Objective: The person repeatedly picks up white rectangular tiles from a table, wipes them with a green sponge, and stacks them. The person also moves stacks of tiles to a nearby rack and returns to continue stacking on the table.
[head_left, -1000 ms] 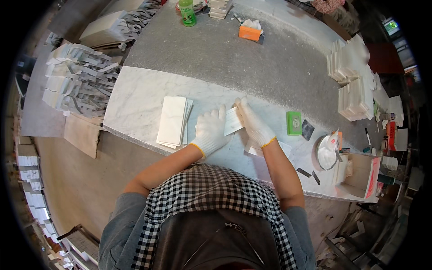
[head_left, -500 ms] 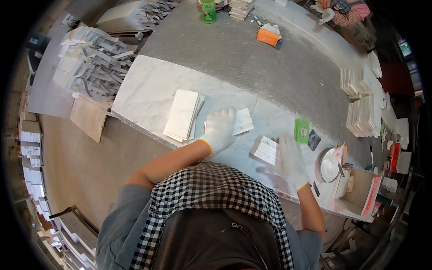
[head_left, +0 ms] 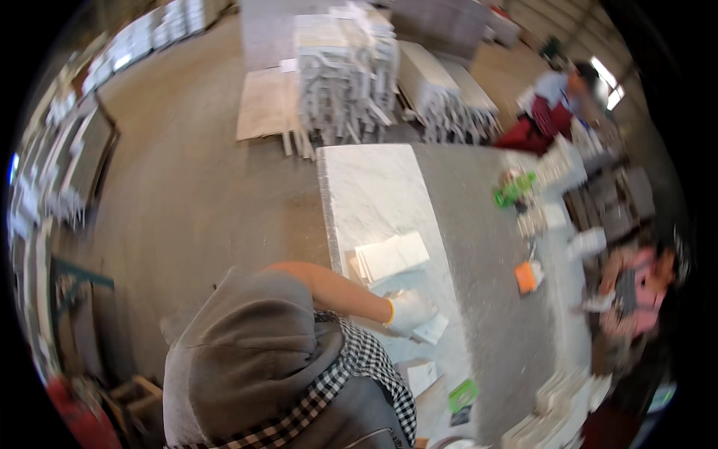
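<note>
My left hand (head_left: 410, 312), in a white knit glove with a yellow cuff, rests low over the pale marble slab (head_left: 374, 179). Its fingers look curled and closed over a small block of white stone strips (head_left: 431, 329), whose end sticks out beyond the glove; motion blurs the finger detail. Just past this hand lies a short stack of white rectangular tiles (head_left: 393, 256), slightly fanned. A second white strip piece (head_left: 421, 376) lies on the slab nearer my body. My right hand is out of sight.
Beside the slab are a green box (head_left: 463, 395) and a dark pad (head_left: 461, 415). An orange tissue box (head_left: 526, 278) and a green bottle (head_left: 514, 191) stand on the grey table (head_left: 486, 247). Stacked tiles (head_left: 550, 411) line its right side. Two people (head_left: 636, 292) (head_left: 550, 112) are beyond.
The whole view has swung toward the left, showing more floor and stacked slabs. My right hand has left the picture. The left hand stays over the same strips, beside the tile stack.
</note>
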Available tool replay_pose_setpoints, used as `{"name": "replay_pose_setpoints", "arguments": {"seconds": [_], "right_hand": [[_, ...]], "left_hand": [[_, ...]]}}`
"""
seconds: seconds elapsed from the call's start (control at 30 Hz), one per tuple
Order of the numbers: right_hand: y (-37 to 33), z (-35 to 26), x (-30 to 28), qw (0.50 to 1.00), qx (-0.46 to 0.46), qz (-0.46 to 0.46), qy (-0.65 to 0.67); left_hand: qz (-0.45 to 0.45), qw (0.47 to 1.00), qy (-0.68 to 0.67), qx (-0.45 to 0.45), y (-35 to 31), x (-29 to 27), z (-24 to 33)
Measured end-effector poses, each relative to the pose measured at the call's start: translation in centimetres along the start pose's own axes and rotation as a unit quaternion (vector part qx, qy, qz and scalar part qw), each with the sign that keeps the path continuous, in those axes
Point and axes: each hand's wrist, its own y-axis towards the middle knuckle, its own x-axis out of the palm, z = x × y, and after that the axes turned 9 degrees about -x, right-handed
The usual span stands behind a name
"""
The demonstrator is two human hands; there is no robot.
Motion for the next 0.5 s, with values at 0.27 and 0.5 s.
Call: {"name": "replay_pose_setpoints", "arguments": {"seconds": [0.27,0.5], "right_hand": [[2.9,0.5,2.5,0.997,-0.072,0.013,0.021],[4.5,-1.0,3.1,0.996,-0.091,0.015,0.021]], "left_hand": [[-0.070,0.986,-0.145,-0.048,-7.2,-8.2,2.2],[0.027,0.978,-0.189,-0.088,-13.3,-14.6,-3.1]]}}
